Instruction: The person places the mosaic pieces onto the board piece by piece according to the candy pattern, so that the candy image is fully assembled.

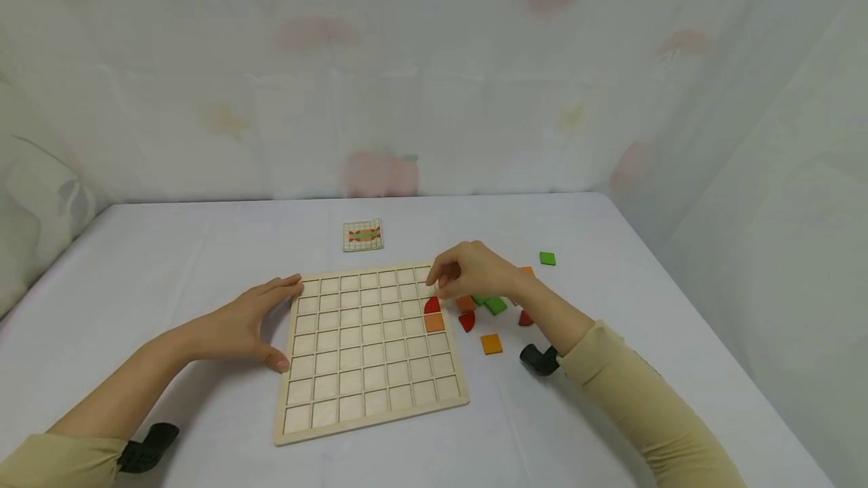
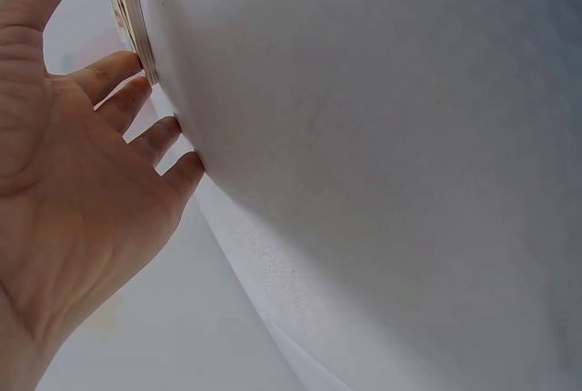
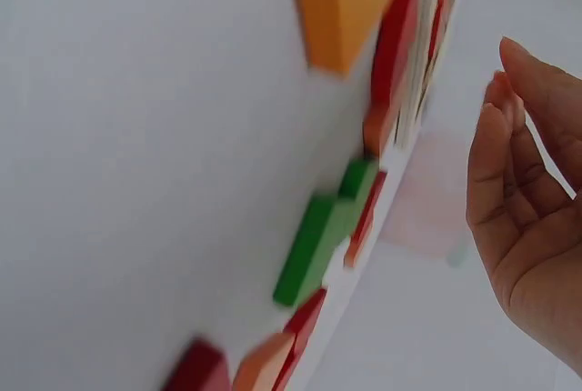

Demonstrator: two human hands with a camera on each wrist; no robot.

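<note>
Two hands, fingers loosely apart, over white-clothed table (image 1: 169,247); pale printed curtains (image 1: 434,74) surround it.

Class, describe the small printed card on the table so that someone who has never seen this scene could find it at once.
Start at the wooden grid board lying on the white table. Look past its far edge, toward the wall: the card lies flat there, alone, apart from the board. Unlike the plain coloured tiles scattered to the board's right, it is pale and gridded, with a red and green picture.
</note>
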